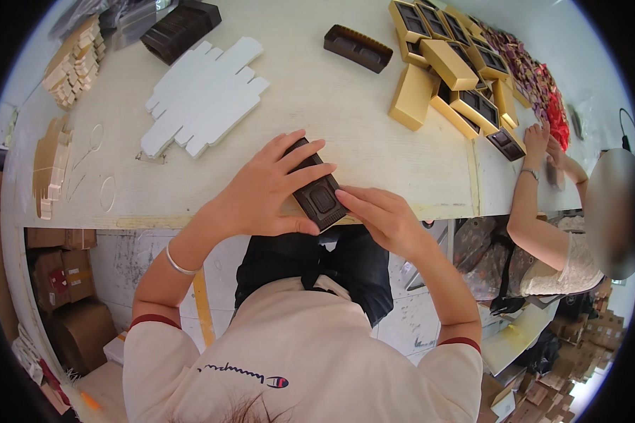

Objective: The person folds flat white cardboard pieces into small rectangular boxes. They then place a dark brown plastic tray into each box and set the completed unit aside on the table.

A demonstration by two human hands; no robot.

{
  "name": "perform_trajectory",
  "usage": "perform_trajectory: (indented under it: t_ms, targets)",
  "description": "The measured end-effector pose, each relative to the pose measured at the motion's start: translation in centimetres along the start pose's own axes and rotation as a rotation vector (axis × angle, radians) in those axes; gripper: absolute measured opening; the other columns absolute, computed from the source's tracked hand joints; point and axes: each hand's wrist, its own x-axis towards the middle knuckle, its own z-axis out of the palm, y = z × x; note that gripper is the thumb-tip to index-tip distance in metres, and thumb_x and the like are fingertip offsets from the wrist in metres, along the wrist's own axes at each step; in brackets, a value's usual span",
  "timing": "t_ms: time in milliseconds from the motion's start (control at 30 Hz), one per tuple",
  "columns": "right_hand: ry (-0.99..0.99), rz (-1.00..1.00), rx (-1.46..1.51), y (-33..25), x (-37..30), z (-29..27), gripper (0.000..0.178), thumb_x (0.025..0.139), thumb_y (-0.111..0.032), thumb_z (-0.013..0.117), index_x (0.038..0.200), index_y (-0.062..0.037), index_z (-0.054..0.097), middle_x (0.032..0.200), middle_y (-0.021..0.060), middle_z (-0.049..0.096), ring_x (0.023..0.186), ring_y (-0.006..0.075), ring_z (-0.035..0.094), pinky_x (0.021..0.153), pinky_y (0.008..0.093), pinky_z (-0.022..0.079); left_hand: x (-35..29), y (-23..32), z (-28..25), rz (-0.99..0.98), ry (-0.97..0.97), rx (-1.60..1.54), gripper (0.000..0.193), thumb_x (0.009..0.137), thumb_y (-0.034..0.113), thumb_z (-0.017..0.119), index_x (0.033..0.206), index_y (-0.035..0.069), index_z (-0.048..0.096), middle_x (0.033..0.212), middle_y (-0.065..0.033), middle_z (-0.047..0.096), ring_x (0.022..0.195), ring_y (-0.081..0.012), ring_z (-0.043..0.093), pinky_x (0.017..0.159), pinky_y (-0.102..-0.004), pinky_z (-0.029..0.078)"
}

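Observation:
A dark brown moulded plastic tray (320, 199), with a raised shape in its near compartment, is at the table's front edge in front of me. A sliver of gold-coloured edge shows along its left side, so it appears to sit in a small gold box. My left hand (267, 185) grips it from the left, fingers spread across its far part and thumb at its near end. My right hand (382, 217) presses its fingers together against the right edge, thumb hidden. Under my left hand, part of the tray is covered.
White flat cartons (204, 95) lie stacked at the far left, near stacked brown trays (181, 30). A single brown tray (358, 48) lies farther back. Gold boxes (410, 99) with brown trays are piled right, beside red wrapped pieces (557, 116) and a co-worker's hands (547, 144).

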Motion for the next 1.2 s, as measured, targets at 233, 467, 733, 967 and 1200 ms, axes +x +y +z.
perform_trajectory:
  t_ms: [233, 467, 733, 967, 1200]
  targets:
    - [-0.140, -0.012, -0.130, -1.2, 2.3, -1.0, 0.047, 0.074, -0.028, 0.074, 0.108, 0.0023, 0.062, 0.125, 0.0179, 0.052, 0.098, 0.0327, 0.057, 0.083, 0.0397, 0.048, -0.2, 0.2, 0.0, 0.025, -0.061, 0.248, 0.089, 0.076, 0.068, 0.058, 0.142, 0.009, 0.043, 0.150, -0.0148, 0.034, 0.140, -0.0397, 0.023, 0.112, -0.0622, 0.013]
    - [0.094, 0.231, -0.427, -4.0, 0.0, 6.2, 0.064, 0.085, -0.049, 0.059, 0.126, 0.0000, 0.053, 0.136, 0.0261, 0.042, 0.121, 0.0384, 0.046, 0.101, 0.0507, 0.037, -1.2, 3.0, 0.1, -0.111, -0.109, 0.443, 0.086, 0.078, 0.059, 0.059, 0.140, 0.003, 0.041, 0.150, -0.0150, 0.032, 0.142, -0.0310, 0.024, 0.113, -0.0614, 0.013]
    - [0.041, 0.220, -0.430, -3.9, -0.2, 6.0, 0.057, 0.082, -0.040, 0.067, 0.131, -0.0135, 0.055, 0.133, 0.0254, 0.044, 0.119, 0.0378, 0.048, 0.103, 0.0563, 0.033, -1.5, 0.6, 0.7, 0.115, -0.096, 0.307, 0.076, 0.080, 0.050, 0.061, 0.140, 0.007, 0.043, 0.150, -0.0111, 0.033, 0.141, -0.0296, 0.026, 0.112, -0.0587, 0.019]
    - [0.098, 0.183, -0.564, -4.5, -0.1, 6.4, 0.061, 0.078, -0.035, 0.071, 0.132, -0.0134, 0.053, 0.123, 0.0256, 0.049, 0.110, 0.0375, 0.052, 0.100, 0.0537, 0.037, -1.9, 0.8, 0.9, 0.104, -0.071, 0.371, 0.072, 0.084, 0.047, 0.060, 0.141, 0.006, 0.042, 0.150, -0.0124, 0.034, 0.141, -0.0299, 0.027, 0.113, -0.0583, 0.017]
    - [0.114, 0.137, -0.359, -4.3, -1.0, 4.5, 0.049, 0.079, -0.024, 0.070, 0.124, -0.0109, 0.058, 0.118, 0.0222, 0.050, 0.107, 0.0361, 0.052, 0.100, 0.0524, 0.038, -3.0, -1.5, -1.9, -0.120, 0.241, 0.177, 0.070, 0.082, 0.035, 0.069, 0.140, 0.008, 0.042, 0.147, -0.0142, 0.037, 0.139, -0.0341, 0.029, 0.111, -0.0603, 0.016]
